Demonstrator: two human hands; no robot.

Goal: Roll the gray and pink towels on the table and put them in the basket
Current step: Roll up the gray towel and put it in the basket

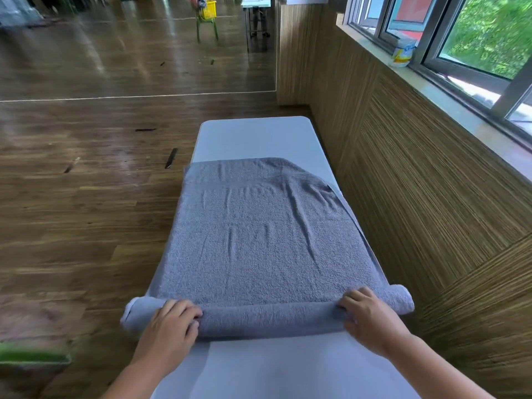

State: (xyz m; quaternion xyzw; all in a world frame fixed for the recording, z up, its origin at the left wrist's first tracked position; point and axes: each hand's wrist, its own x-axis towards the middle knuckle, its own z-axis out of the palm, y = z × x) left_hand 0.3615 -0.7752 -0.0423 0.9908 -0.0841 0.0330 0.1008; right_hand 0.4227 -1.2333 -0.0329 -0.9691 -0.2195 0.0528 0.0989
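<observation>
Gray towel (264, 237) lies flat across the middle of the white table (253, 133) and spans its full width. It overhangs the left edge slightly, and on the right a strip drapes over the edge. The far right corner of the towel is folded in at an angle. The far end of the table is bare, and so is the near end in front of the roll.

The near edge of the towel is rolled into a tight tube lying crosswise. Both tube ends stick out past the table's long edges.

Left hand (169, 326) is on the left part of the roll, fingers curled over the top and gripping it. Right hand (371, 321) is on the right part with the same grip, fingertips tucked at the seam where the roll meets the flat part. The hands are well apart, with the middle of the roll exposed between them.

Yellow basket (207, 8) sits on a green chair (205, 27) far across the wooden floor (86, 197), well apart from the table. The right long edge of the table runs near the wood-panelled wall (417, 182). A white-and-yellow container (403, 54) stands on the windowsill (449, 102); its label is too blurred to read.
</observation>
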